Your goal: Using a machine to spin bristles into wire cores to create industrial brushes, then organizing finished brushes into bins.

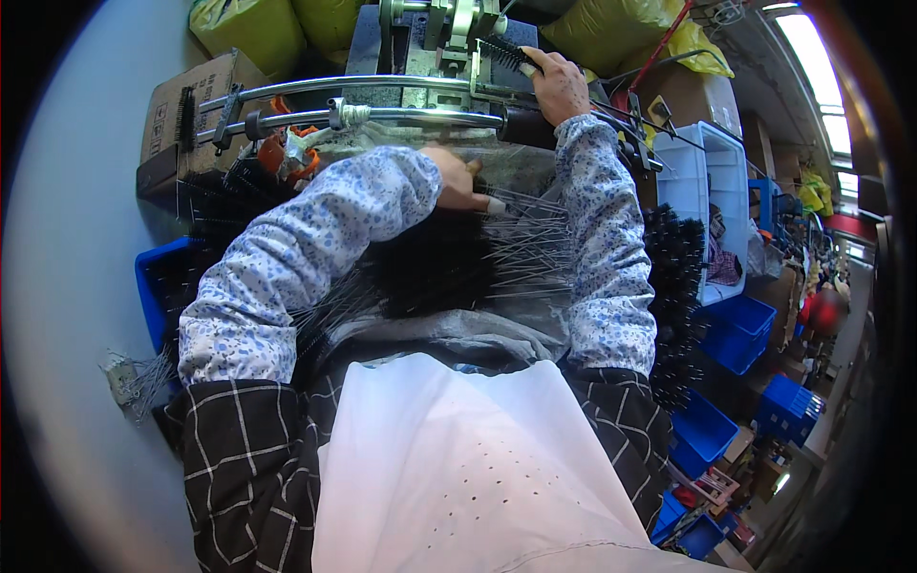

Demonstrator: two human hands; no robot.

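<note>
Right hand (562, 88) is gripping a black bristle brush (506, 54) beside the far metal machine (463, 24), left hand (460, 183) is bending over wire-stemmed black brushes (430, 263) lying nearer, its grip I cannot tell

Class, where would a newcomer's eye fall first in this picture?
Probably on the dark bristly pile between the blue-speckled sleeves, with thin wires fanning to its right. The left hand is at the pile's top edge; the right hand pinches a black brush beside the metal machine.
</note>
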